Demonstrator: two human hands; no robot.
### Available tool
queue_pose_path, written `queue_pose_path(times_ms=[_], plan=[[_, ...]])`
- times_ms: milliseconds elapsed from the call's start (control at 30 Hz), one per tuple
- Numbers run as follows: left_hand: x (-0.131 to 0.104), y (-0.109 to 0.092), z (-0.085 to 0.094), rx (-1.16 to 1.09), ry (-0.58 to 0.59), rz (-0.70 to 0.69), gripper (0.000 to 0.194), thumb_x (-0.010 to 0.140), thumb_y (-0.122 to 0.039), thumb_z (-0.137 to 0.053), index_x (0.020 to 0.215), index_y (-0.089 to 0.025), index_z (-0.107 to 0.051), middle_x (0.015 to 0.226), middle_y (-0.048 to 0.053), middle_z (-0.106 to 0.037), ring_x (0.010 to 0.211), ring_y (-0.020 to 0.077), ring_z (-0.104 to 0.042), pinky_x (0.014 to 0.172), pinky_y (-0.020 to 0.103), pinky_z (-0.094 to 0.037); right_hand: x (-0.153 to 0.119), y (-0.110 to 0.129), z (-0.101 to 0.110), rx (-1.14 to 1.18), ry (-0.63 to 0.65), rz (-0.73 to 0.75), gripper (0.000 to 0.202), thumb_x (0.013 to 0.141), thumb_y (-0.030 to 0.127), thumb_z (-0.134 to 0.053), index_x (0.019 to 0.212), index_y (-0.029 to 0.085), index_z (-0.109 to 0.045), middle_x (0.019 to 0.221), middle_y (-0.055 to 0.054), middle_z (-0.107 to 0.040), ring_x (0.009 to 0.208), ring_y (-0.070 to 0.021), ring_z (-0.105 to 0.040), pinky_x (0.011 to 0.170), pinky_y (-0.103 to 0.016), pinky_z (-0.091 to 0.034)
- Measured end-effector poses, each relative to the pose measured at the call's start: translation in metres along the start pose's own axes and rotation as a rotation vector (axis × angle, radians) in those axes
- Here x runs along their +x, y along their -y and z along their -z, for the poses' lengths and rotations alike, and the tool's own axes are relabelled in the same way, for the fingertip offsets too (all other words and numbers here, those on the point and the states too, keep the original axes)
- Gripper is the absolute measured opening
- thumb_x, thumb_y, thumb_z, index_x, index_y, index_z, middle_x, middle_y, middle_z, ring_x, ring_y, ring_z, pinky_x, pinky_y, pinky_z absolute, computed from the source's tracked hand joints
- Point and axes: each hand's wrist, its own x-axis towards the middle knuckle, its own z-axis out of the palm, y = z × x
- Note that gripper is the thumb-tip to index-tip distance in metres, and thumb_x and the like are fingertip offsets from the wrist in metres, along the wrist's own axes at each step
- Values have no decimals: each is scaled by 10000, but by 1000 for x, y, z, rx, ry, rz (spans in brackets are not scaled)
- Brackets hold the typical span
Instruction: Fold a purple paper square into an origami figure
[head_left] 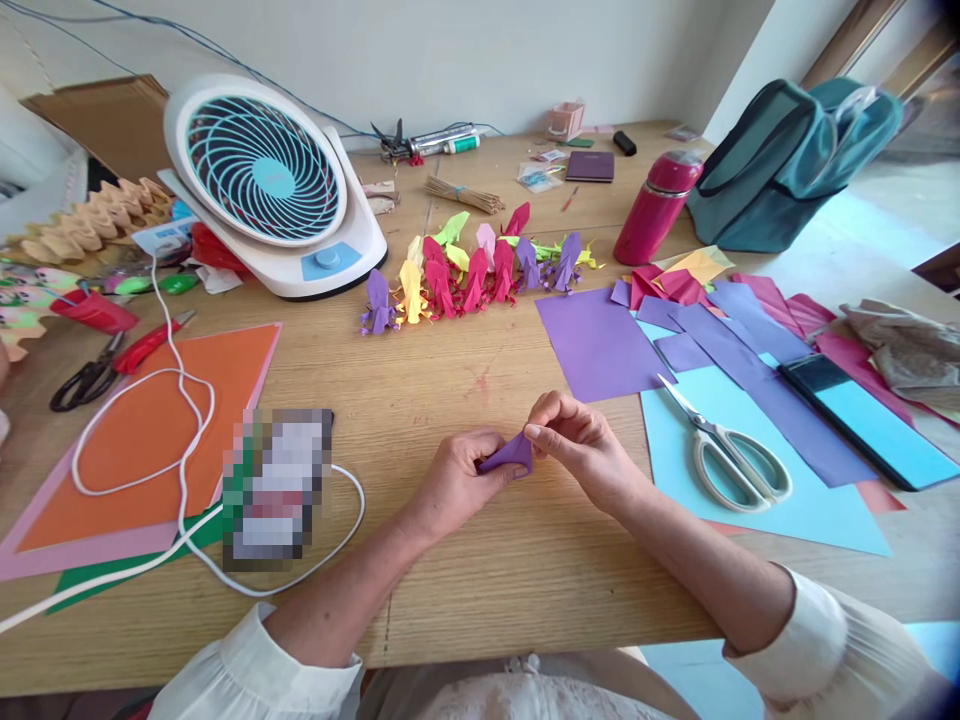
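Note:
A small folded piece of purple paper (511,457) is held over the wooden table between both hands. My left hand (471,470) is closed round its left part, thumb along the lower edge. With thumb and forefinger, my right hand (571,440) pinches the paper's upper right corner. Beyond the hands stand several paper squids (474,280) in purple, yellow, red, pink and green, with curled ends at the bottom. To the right, white-handled scissors (731,455) lie on light blue paper (795,525), next to purple sheets (604,340).
A white fan (270,180) stands back left. At left, a white cable (180,400) crosses orange paper (135,450) and a blurred phone (277,490). To the right are a black phone (862,420), a red flask (656,210) and a teal bag (772,170).

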Motion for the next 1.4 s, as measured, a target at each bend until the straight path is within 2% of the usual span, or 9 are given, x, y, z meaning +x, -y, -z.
queue_pose_path(times_ms=[200,367,600,733,933,1033,1167,1400], plan=[[-1,-1,1,-26,33,28,340,823,-307,-694,600,-162,-484,615,-60,-370,585,82,-349,558,224,-259,2,0,2,-77,15,-20,344,846,490,-738,750,204,-573,676,21,-590,628,-118,-543,620,-273,-443],[-2,-2,1,-38,49,77,384,798,-312,-709,574,-163,-434,605,-60,-345,576,77,-332,547,222,-246,3,3,4,-195,-5,-7,400,855,560,-698,740,196,-579,669,15,-559,637,-124,-523,615,-272,-433],[-2,-5,3,-95,82,173,294,800,-325,-685,634,-152,-515,631,-55,-355,586,74,-322,544,213,-237,0,1,3,-259,-25,16,387,918,570,-606,819,197,-625,726,-7,-615,683,-142,-570,654,-283,-458],[-1,-5,3,-105,80,158,325,803,-348,-691,620,-148,-513,626,-53,-352,597,77,-329,553,209,-250,-1,-5,1,-252,56,-51,352,829,521,-739,810,194,-613,733,-8,-639,677,-147,-566,634,-284,-444],[-2,-4,2,-100,90,134,223,813,-308,-689,688,-140,-613,648,-49,-418,607,81,-365,569,202,-285,-1,-9,0,-170,73,-57,393,865,533,-688,727,193,-550,668,6,-588,621,-121,-494,589,-269,-392],[-2,-3,2,-111,94,139,218,815,-342,-701,754,-138,-651,675,-41,-470,633,93,-401,583,205,-307,0,-8,-1,-149,79,-66,396,873,533,-677,724,195,-535,649,18,-564,605,-112,-475,583,-262,-383],[-2,1,3,-100,59,112,321,858,-421,-659,706,-145,-599,654,-39,-425,640,105,-395,583,218,-299,0,-6,-1,-145,77,-76,406,861,550,-683,719,200,-535,639,25,-558,591,-111,-481,574,-257,-397],[-2,1,2,-86,12,75,401,872,-424,-642,616,-158,-487,628,-48,-361,611,91,-349,568,221,-277,1,-3,-1,-260,26,-58,464,877,614,-630,686,193,-585,643,3,-586,618,-133,-549,579,-264,-445]])
